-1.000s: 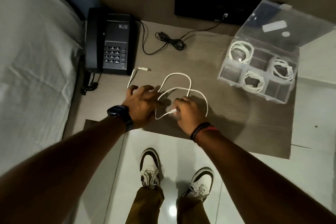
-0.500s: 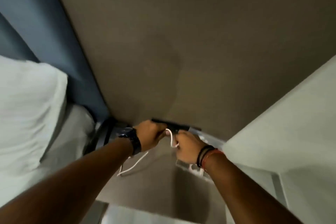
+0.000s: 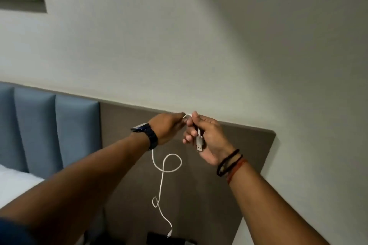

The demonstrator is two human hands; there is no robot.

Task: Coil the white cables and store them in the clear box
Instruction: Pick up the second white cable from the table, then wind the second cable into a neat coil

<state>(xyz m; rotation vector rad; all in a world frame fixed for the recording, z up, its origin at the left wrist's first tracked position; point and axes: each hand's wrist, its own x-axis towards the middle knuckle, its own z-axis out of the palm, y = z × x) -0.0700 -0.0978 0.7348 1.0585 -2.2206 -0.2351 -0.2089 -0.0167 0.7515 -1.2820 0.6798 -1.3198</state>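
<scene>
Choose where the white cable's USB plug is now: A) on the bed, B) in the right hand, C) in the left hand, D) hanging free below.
B: the USB plug sits in the right hand, whose fingers curl round the white cable above it; the left hand pinches the cable beside it.

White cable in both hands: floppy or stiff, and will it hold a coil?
Likely floppy: the white cable hangs limp below the left hand. It probably has some spring, since the hanging part shows two loose loops, so a coil may unwind if released. The USB plug in the right hand looks rigid.
</scene>
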